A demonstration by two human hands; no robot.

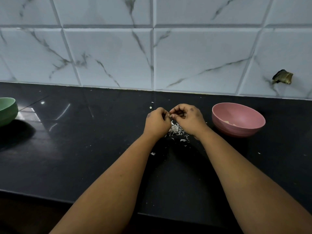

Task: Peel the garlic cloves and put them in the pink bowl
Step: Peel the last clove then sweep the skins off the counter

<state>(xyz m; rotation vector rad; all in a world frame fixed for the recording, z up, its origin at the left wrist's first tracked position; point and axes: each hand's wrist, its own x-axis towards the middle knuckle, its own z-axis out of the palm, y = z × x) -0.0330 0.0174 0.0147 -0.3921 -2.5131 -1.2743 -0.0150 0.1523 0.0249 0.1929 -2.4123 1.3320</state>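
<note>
No readable writing or labels anywhere. Pink bowl (238,119) on black table (87,159), right of hands, few pale peeled pieces inside near bottom. Green bowl (7,110) at far left edge, contents hidden. Left hand (157,122) and right hand (187,117) meet above table, fingers curled, each grip pinching small garlic clove (169,114) between them, mostly hidden. Peel scraps (176,130) piled under hands. Marble-look tile wall (194,53) behind.
</note>
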